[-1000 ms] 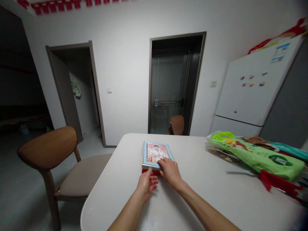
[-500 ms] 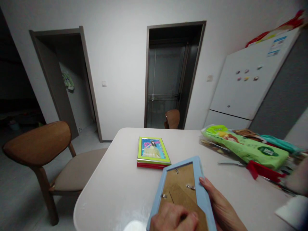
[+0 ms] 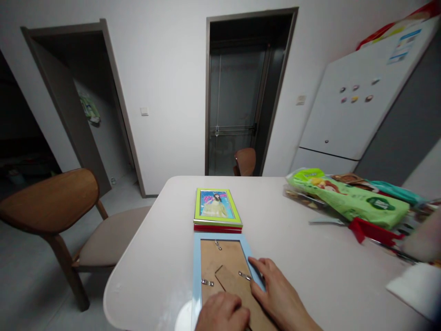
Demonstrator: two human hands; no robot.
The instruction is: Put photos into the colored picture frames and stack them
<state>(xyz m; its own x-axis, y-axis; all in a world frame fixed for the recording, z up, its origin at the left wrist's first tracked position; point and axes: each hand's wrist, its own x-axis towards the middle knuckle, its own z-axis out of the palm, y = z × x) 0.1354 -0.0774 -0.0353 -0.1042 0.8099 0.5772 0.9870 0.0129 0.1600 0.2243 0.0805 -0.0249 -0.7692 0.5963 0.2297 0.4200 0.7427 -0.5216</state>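
A light-blue picture frame [image 3: 197, 257] lies on the table with its brown backing and folded stand facing up. Small metal clips sit along the edges of the backing. My left hand [image 3: 222, 313] has its fingers curled over the lower part of the backing, partly cut off by the bottom of the view. My right hand [image 3: 280, 294] grips the frame's right edge, fingertips near a clip. Just beyond the blue frame is a lime-green picture frame [image 3: 216, 225] with a picture of a figure in a pale dress, stacked on something red [image 3: 217, 228].
To the right lie a green wipes package [image 3: 365, 197], a red plastic piece [image 3: 374, 232], a pale-handled tool [image 3: 325, 221] and white tissue [image 3: 411, 287]. A brown chair [image 3: 51, 197] stands left of the white table [image 3: 148, 262]. A fridge [image 3: 351, 105] is beyond at right.
The blue frame has gone from tilted in my hands to lying down on the table, further left. My right hand has moved left with it. The camera view has shifted slightly.
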